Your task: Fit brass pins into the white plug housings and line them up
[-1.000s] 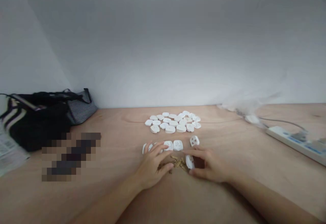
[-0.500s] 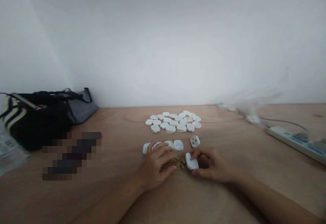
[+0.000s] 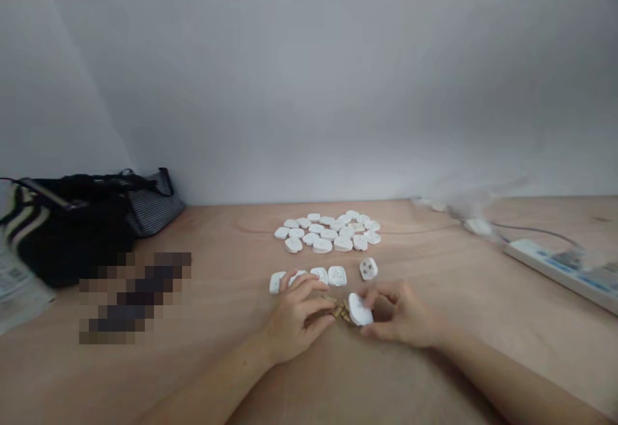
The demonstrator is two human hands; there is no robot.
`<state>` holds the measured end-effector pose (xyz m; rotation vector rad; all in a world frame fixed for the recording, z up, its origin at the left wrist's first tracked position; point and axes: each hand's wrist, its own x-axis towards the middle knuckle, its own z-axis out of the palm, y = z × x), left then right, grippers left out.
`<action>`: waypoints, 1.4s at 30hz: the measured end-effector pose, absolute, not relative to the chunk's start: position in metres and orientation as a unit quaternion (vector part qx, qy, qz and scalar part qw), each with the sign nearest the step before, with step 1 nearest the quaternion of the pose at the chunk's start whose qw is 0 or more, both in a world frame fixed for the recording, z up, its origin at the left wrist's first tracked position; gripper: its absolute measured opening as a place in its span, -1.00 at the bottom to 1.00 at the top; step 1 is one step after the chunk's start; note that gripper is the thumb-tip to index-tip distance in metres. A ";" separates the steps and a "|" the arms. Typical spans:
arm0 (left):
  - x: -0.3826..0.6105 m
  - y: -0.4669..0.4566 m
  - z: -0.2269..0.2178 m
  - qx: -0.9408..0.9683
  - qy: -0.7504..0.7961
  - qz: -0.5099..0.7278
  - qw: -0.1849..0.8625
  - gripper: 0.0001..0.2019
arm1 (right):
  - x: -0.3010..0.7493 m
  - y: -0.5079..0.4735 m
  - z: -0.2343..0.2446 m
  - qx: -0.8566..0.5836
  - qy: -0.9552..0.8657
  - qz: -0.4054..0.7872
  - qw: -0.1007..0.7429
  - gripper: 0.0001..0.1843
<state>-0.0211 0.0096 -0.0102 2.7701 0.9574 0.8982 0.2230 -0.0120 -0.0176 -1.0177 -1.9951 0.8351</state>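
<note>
My right hand (image 3: 398, 315) grips a white plastic socket part (image 3: 360, 310) between thumb and fingers, tilted just above the table. Beside it lies a small heap of brass pins (image 3: 342, 311). My left hand (image 3: 297, 315) rests over the left side of this heap, its thumb and index fingertips apart at the pins. Whether a pin touches those fingertips is hard to make out. Behind the left fingers runs a row of white socket parts (image 3: 337, 275), partly covered by the hand. Another white part (image 3: 368, 268), with dark round spots, sits beyond my right hand.
A cluster of white parts (image 3: 322, 245) lies farther back on the wooden table (image 3: 217, 270). At right are a power strip (image 3: 560, 270) and a clear plastic bag (image 3: 476, 209). A black bag (image 3: 72, 238) and a pixelated dark patch (image 3: 145, 296) are at left.
My right hand has brought the white part slightly left and down, closer to the brass pins. The left index finger has dropped a little toward the thumb.
</note>
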 end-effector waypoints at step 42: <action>-0.018 0.009 -0.008 0.892 0.335 0.304 0.012 -0.89 | 0.217 0.026 -0.027 -0.510 -0.812 -0.011 0.284 -0.56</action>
